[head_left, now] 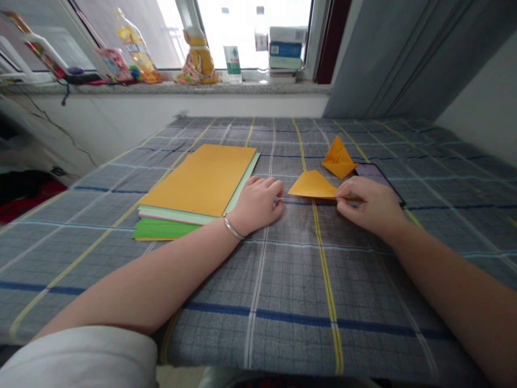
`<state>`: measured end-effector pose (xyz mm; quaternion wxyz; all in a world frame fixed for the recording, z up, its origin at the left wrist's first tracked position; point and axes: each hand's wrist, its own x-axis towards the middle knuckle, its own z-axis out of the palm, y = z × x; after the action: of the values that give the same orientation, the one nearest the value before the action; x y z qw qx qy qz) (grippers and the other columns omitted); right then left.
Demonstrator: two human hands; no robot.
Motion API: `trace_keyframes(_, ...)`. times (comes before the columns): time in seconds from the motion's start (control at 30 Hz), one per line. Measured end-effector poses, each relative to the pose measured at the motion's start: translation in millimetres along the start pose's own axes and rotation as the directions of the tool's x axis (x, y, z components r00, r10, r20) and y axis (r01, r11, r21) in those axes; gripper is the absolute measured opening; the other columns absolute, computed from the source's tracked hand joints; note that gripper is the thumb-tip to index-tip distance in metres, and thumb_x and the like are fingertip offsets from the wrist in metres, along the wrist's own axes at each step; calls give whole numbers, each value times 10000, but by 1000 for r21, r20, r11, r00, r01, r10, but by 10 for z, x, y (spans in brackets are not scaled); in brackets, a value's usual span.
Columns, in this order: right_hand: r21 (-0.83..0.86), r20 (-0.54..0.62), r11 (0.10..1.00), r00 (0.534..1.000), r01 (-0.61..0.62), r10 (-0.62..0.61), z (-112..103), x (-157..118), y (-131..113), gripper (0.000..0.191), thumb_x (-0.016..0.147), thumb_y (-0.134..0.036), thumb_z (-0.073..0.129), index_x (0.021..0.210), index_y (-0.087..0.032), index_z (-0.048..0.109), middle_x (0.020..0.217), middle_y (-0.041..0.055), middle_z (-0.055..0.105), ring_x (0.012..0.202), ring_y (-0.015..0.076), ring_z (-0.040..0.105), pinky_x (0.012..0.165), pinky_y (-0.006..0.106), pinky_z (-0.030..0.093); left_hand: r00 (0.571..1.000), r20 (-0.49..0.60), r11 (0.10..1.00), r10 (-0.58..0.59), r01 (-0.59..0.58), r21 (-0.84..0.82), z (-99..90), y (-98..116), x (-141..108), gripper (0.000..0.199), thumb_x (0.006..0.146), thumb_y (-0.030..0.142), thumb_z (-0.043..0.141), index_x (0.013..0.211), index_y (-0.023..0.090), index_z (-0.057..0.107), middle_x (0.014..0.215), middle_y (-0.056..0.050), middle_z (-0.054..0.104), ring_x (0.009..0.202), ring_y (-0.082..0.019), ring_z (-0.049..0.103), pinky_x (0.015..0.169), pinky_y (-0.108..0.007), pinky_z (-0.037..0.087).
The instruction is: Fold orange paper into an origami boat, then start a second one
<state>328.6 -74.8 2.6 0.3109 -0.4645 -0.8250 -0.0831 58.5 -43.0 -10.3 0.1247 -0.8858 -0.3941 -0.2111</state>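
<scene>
Room: Daylight enters through a window [285, 13] above a stone windowsill [173, 88], and a grey curtain [388, 54] hangs at the far right.

Sill: A yellow-labelled plastic bottle [136, 48], an amber bottle [198, 59], a clear bottle [262, 37] and a stack of boxes [286, 48] stand along it.

Surface: A grey checked cloth [299, 280] with yellow and blue stripes covers the work surface.

Paper stack: Orange, pale green, pink-edged and green sheets [197, 180] lie at the left, just beside the left hand.

Left hand: The left hand [258, 205] rests palm down on the cloth, fingers loosely curled, holding nothing; a silver bangle [231, 227] circles its wrist.

Right hand: The right hand [374, 207] pinches a thin brown stick [352, 199] between thumb and fingers, against the right corner of a flat orange paper triangle [312, 185].

Triangle: It lies on the cloth between both hands, nearer the right.

Far right: A folded orange paper shape [338, 158] sits, touching a dark tablet [374, 175].
</scene>
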Motion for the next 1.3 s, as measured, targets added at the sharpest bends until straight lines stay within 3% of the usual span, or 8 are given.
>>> trace_keyframes(0.27,16,98,993,988,119,-120,26,-25,-76,88,775,-179,561,740,-214,633,836,39,707,785,192,656,665,303,476,990,-36,984,138,-133,122,19,12,2,110,880,213,494,880,186,600,836,-35,658,795,-192,591,880,-365,400)
trace_keyframes(0.47,91,400,991,907,100,-128,47,-20,-31,164,868,-271,540,791,-222,677,819,19,711,790,185,650,707,318,489,973,17,954,232,-231,193,35,-8,-1,101,892,204,516,869,191,614,813,-24,650,802,-191,588,905,-370,397)
trace_keyframes(0.57,29,346,999,937,41,-48,128,-20,72,194,871,-264,526,926,-216,706,965,51,731,924,221,654,806,367,509,967,47,949,252,-256,186,36,-1,-1,115,902,197,509,855,197,614,813,-19,647,784,-188,588,874,-365,406)
trace_keyframes(0.63,6,320,997,944,81,-78,201,-31,142,294,868,-255,520,1104,-206,688,1117,70,714,1078,248,617,946,421,477,966,67,951,250,-258,169,38,1,-1,125,908,191,500,855,194,614,809,-19,645,774,-184,591,856,-358,412)
trace_keyframes(0.8,-22,336,998,940,65,-54,368,-84,221,451,876,-315,517,1280,-137,612,1324,160,609,1246,306,530,1046,507,415,978,84,977,189,-196,84,64,-5,-3,129,906,183,495,895,188,624,838,-26,655,790,-176,604,835,-342,423)
trace_keyframes(1.0,-48,268,992,955,-115,124,393,-91,192,692,794,-401,628,1409,-120,477,1264,188,638,1123,343,611,962,510,484,994,90,998,63,-62,-13,98,6,-17,152,870,167,506,929,194,643,904,-38,667,846,-188,618,826,-341,449)
trace_keyframes(1.2,27,253,995,964,-93,83,318,-48,122,368,847,-270,550,1176,-163,675,1146,130,707,1044,293,649,918,490,515,992,97,996,-83,86,-36,127,-36,-19,250,858,107,467,925,218,681,901,-36,684,858,-208,613,837,-378,453)
trace_keyframes(1.3,97,254,995,967,-27,1,309,-38,117,392,807,-98,486,1118,-197,703,1098,87,726,1025,243,662,909,443,531,985,126,991,-122,129,-47,117,-38,-3,246,897,163,455,936,198,696,909,-58,685,855,-207,607,828,-376,463)
